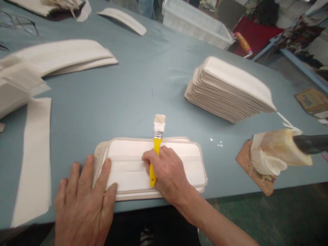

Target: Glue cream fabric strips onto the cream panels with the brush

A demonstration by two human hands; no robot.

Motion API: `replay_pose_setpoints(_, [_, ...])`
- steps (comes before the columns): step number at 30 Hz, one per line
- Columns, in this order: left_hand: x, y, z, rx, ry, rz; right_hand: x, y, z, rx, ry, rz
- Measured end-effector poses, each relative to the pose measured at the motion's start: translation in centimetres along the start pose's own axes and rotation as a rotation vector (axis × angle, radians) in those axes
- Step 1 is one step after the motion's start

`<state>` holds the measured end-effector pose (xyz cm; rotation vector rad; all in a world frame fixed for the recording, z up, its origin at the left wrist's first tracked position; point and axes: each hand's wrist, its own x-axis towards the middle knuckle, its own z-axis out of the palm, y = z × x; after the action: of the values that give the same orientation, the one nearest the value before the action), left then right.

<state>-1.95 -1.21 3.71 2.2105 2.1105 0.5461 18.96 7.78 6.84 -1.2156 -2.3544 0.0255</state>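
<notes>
In the head view, my right hand [169,171] is closed around the yellow handle of a flat paintbrush [157,150]. Its bristles point away from me and carry white paste. Below the brush lies a small stack of white rounded-corner panels [128,176] with beige edges, close to the table's front edge. My left hand [84,201] rests flat with fingers spread, its thumb and index finger at the left end of that stack. To the right, a glue container [269,153] crusted with dried paste stands on a brown board [246,157], with a dark handle sticking out of it.
A tall stack of similar panels [230,92] stands at the right rear. White strips [33,153] and longer pieces [71,54] lie at left, near eyeglasses [20,24]. One curved piece [125,20] lies at the back. A plastic crate [194,25] is beyond the table [133,99].
</notes>
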Motion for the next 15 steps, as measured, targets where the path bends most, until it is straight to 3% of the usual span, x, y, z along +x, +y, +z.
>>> replay_pose_setpoints(9, [-0.3,-0.4,0.2,-0.009,0.005,-0.015,-7.4,8.0,-5.0,-0.221,0.041,0.173])
replay_pose_setpoints(15, [-0.1,-1.0,0.7,-0.039,0.048,0.002,-9.4,10.0,-6.4,-0.307,0.08,0.274])
